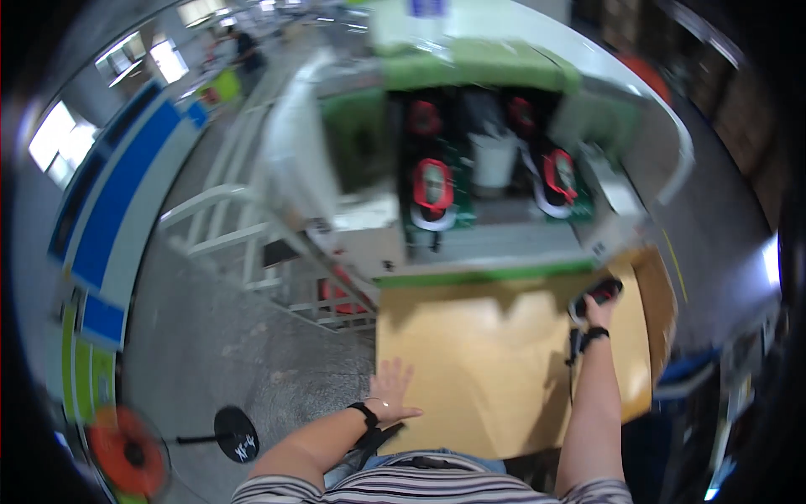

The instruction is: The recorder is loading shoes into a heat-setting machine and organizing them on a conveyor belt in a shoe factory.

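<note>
My right hand point(599, 314) grips a dark shoe point(610, 291) with a pale sole edge, above the far right part of a tan cardboard-topped table point(478, 361). My left hand point(390, 393) is open with its fingers spread, at the table's near left edge; whether it rests on the surface I cannot tell. Beyond the table stands a white and green machine. In its opening, a shoe with a red collar point(433, 189) sits at the left and another shoe point(557, 178) at the right, both on green plates. Two more red-rimmed shapes behind them are blurred.
A white cylinder point(494, 160) stands between the shoes in the machine. White metal railings point(243, 227) run along its left side. An orange fan point(130, 452) and a round black base point(236, 434) are at lower left. A raised cardboard edge point(657, 290) bounds the table's right.
</note>
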Demonstrator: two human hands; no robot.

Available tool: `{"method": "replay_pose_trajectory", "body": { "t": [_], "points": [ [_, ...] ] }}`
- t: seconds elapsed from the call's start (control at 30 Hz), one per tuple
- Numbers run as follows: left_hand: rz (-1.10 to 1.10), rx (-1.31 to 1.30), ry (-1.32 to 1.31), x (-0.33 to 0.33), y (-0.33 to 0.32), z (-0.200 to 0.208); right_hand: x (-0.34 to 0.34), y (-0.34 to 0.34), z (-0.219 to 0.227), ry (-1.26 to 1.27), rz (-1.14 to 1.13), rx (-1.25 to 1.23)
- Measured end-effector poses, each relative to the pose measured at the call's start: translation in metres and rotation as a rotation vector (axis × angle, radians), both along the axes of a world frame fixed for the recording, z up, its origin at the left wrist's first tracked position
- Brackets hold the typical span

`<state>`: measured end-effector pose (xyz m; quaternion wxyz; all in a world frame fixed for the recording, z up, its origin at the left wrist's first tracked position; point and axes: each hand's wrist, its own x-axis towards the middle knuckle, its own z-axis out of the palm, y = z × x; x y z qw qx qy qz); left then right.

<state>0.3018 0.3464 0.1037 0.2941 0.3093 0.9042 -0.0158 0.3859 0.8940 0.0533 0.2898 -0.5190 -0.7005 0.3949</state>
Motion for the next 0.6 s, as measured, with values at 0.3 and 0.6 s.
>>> {"method": "replay_pose_trajectory", "body": {
  "t": [0.3,0.6],
  "points": [
    [0.012,0.025,-0.156,0.001,-0.015,0.015,-0.035,-0.24,0.044,0.097,0.699,-0.117],
    [-0.031,0.051,-0.096,0.004,-0.016,0.005,0.002,-0.394,0.076,-0.059,0.994,-0.016]
  ]
}}
